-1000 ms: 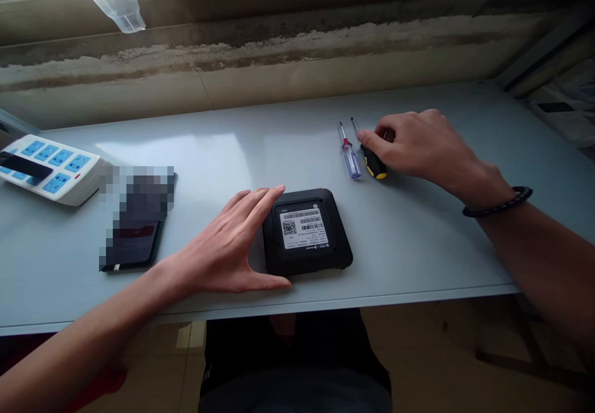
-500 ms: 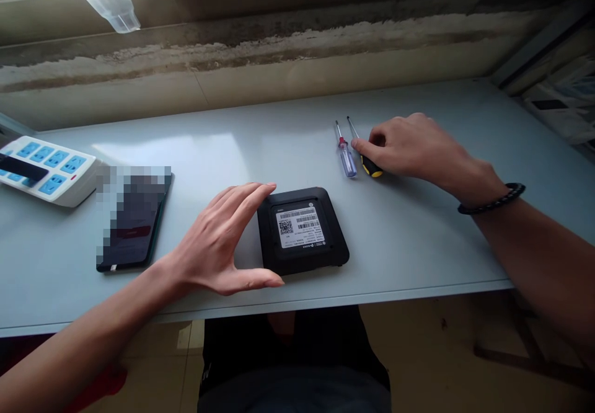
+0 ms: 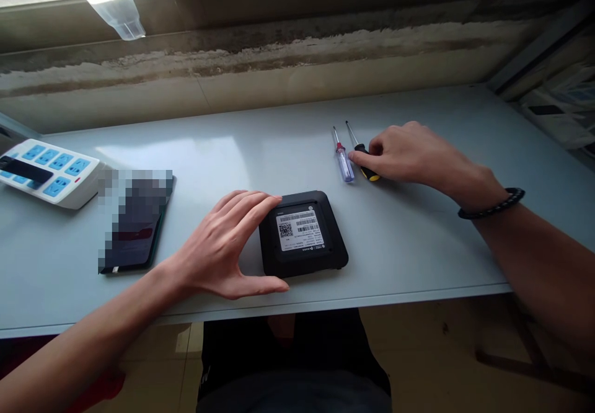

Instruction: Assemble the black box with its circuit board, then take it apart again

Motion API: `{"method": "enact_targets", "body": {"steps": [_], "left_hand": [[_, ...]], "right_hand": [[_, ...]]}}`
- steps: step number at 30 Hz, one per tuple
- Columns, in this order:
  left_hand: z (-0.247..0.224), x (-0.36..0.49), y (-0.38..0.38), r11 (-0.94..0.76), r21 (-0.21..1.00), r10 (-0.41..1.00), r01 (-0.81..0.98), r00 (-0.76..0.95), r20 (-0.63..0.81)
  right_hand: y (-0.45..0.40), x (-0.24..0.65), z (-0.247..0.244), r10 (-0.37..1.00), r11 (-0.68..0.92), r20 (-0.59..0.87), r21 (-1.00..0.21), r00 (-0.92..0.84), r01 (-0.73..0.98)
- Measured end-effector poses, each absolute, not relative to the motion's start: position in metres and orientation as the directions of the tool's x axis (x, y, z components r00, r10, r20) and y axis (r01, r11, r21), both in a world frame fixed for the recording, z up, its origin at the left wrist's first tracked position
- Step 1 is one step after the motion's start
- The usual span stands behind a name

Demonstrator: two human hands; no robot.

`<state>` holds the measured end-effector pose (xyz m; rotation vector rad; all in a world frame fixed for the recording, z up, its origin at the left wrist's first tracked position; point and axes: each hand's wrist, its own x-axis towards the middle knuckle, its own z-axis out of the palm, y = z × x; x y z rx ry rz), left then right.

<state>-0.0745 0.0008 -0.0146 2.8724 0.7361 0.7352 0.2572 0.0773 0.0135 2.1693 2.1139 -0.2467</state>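
In the head view, we have a flat, square black plastic box with a white printed label (image 3: 304,233) lying near the close edge of the pale blue-grey worktop (image 3: 427,239). Our left hand (image 3: 223,239) is spread wide at its nine o'clock side, fingertips at the far corner and thumb by the near one; we cannot tell how firmly it touches. Toward one o'clock of the box lie a slim screwdriver with a clear violet handle and red collar (image 3: 344,166) and, just right of it, a black-and-yellow-handled screwdriver (image 3: 370,173). Our right hand (image 3: 411,152) is narrow, thumb over that second handle; whether it grips, we cannot tell. At nine o'clock lies a dark, partly pixelated smartphone (image 3: 134,239), with a white power strip with blue sockets (image 3: 77,183) beyond.
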Motion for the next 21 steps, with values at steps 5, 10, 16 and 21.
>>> {"method": "enact_targets", "body": {"steps": [5,10,16,21], "left_hand": [[-0.0142,-0.0770,0.0022,-0.890,0.190,0.453,0.415,0.745,0.490],[-0.0128,-0.0758,0.0016,-0.882,0.175,0.454,0.437,0.688,0.566],[-0.0124,-0.0706,-0.0002,-0.874,0.105,0.424,0.475,0.637,0.644],[-0.0111,-0.0689,-0.0017,-0.861,0.079,0.419,0.502,0.612,0.671]], "right_hand": [[0.0771,0.2572,0.0135,0.982,-0.045,-0.187,-0.043,0.036,0.998],[0.0778,0.2573,0.0157,0.982,-0.058,-0.182,-0.038,0.050,0.998],[0.0840,0.2591,0.0163,0.982,-0.055,-0.181,-0.039,0.047,0.998],[0.0852,0.2595,0.0160,0.985,-0.044,-0.166,-0.041,0.037,0.998]]}}
